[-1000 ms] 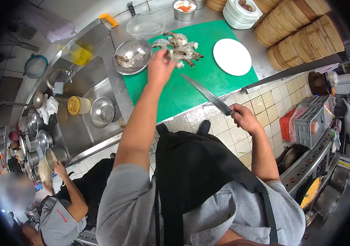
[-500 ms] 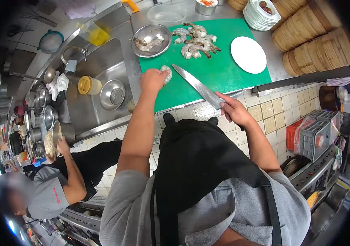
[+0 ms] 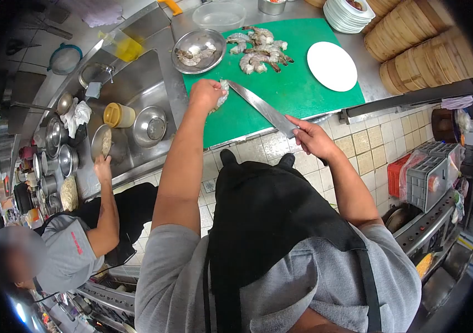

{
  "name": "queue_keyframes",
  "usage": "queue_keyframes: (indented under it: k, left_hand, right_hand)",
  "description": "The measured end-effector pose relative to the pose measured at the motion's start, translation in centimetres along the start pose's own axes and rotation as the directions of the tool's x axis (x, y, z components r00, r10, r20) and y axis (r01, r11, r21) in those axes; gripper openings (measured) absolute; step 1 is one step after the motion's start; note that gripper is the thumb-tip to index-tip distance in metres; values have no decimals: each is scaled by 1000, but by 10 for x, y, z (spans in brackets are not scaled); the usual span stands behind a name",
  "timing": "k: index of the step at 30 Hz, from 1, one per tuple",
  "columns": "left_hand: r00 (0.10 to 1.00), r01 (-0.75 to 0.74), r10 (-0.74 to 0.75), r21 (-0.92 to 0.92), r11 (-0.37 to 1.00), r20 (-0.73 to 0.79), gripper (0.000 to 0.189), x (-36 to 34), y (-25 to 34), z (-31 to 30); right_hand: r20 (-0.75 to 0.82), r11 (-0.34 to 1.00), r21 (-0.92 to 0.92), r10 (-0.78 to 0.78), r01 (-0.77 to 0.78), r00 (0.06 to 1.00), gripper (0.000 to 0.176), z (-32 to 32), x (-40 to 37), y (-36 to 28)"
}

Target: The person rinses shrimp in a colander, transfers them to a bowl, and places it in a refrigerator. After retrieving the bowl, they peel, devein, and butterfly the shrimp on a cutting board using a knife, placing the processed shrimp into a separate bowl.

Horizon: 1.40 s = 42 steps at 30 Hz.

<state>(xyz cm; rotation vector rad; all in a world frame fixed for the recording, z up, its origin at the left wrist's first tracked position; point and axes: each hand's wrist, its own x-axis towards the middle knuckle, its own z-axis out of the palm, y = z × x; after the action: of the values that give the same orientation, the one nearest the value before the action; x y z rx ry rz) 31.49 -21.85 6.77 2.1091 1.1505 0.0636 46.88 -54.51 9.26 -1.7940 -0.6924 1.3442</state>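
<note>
Glossy shrimp [image 3: 223, 95], pinched in left hand [image 3: 205, 94], has neared steel knife [image 3: 262, 109] in right hand [image 3: 313, 139].

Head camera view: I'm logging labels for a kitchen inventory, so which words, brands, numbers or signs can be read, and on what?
No word, brand, number or sign can be read.
Red lettering on the co-worker's grey shirt: too small and blurred to read.
Knife, white plate and yellow-lidded container: no text can be made out.

Likely a restaurant kitchen: stacked bamboo steamers [image 3: 428, 64], sink [image 3: 136, 83], crowded pans [image 3: 53, 136].
</note>
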Motion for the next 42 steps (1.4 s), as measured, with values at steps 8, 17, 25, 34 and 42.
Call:
queue_keyframes:
  k: [8, 17, 25, 34, 42]
  left_hand:
    - [1000, -22, 22, 4, 1000, 9, 28, 2, -4, 0]
    - [994, 106, -108, -251, 962, 6, 22, 5, -12, 14]
    - [984, 170, -175, -327, 930, 12, 21, -1, -8, 15]
    - [931, -273, 278, 56, 960, -236, 28, -53, -10, 27]
    - [899, -394, 426, 238, 888, -100, 31, -69, 19, 23]
  right_hand:
    - [15, 997, -61, -39, 40, 999, 49, -1, 4, -4]
    - [120, 987, 143, 53, -70, 991, 49, 12, -23, 7]
    - [188, 983, 147, 83, -112, 979, 48, 18, -45, 11]
    - [-12, 992, 127, 9, -7, 1000, 52, -7, -64, 5]
    - [-133, 735, -618, -449, 280, 884, 60, 11, -63, -27]
